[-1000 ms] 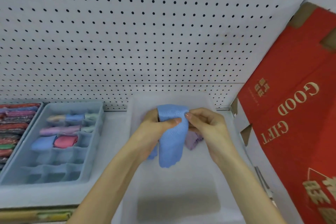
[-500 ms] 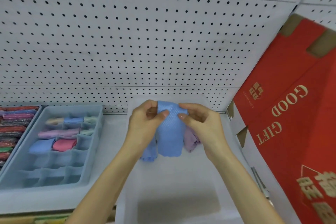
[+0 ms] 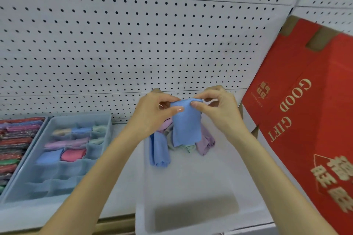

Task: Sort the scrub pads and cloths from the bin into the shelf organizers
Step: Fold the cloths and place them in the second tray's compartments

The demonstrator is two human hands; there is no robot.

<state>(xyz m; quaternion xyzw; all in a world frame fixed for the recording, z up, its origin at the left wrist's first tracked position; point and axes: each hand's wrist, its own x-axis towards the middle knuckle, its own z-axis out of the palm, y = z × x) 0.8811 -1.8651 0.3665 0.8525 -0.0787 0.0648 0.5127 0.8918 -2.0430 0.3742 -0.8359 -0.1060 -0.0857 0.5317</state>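
Note:
A folded blue cloth (image 3: 186, 126) hangs above the translucent white bin (image 3: 193, 192). My left hand (image 3: 152, 112) pinches its top left edge and my right hand (image 3: 215, 108) pinches its top right edge. Under it, at the far end of the bin, lie another blue cloth (image 3: 159, 150), a purple cloth (image 3: 205, 142) and a pale green one (image 3: 188, 148). To the left stands the light-blue divided organizer (image 3: 57, 183), with rolled cloths in its far compartments, among them a pink one (image 3: 73, 154).
A second organizer (image 3: 14, 145) packed with colourful scrub pads sits at the far left. A big red "GOOD GIFT" carton (image 3: 309, 120) leans close on the right of the bin. White pegboard (image 3: 133, 44) backs the shelf.
Both hands lifted the blue cloth higher over the bin and folded it shorter. More cloths in the bin show beneath it now.

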